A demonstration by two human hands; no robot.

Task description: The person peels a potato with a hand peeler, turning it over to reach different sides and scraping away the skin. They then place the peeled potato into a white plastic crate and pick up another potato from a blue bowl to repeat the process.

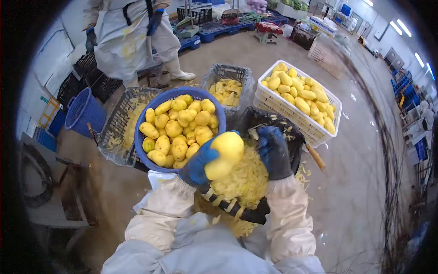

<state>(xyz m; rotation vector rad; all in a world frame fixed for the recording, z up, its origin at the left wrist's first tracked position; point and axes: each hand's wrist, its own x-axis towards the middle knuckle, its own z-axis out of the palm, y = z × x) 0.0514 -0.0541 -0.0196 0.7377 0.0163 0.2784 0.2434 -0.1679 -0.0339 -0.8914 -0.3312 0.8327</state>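
My left hand (199, 165), in a blue glove, is wrapped round a peeled yellow potato (226, 153), held over a dark bin (295, 137) heaped with pale peelings (244, 176). To the right of the potato, my right hand (273, 150), gloved in blue and black, has its fingers curled; what they hold, if anything, is too small and blurred to name. Beyond my left hand, a round blue basket (143, 119) is full of yellow potatoes (173, 128).
A white crate (292, 116) of peeled potatoes stands at the back right, a smaller lined crate (247, 86) behind the bin. Left are a crate of peelings (109, 137) and an empty blue basket (82, 114). A person in an apron (123, 41) stands back left.
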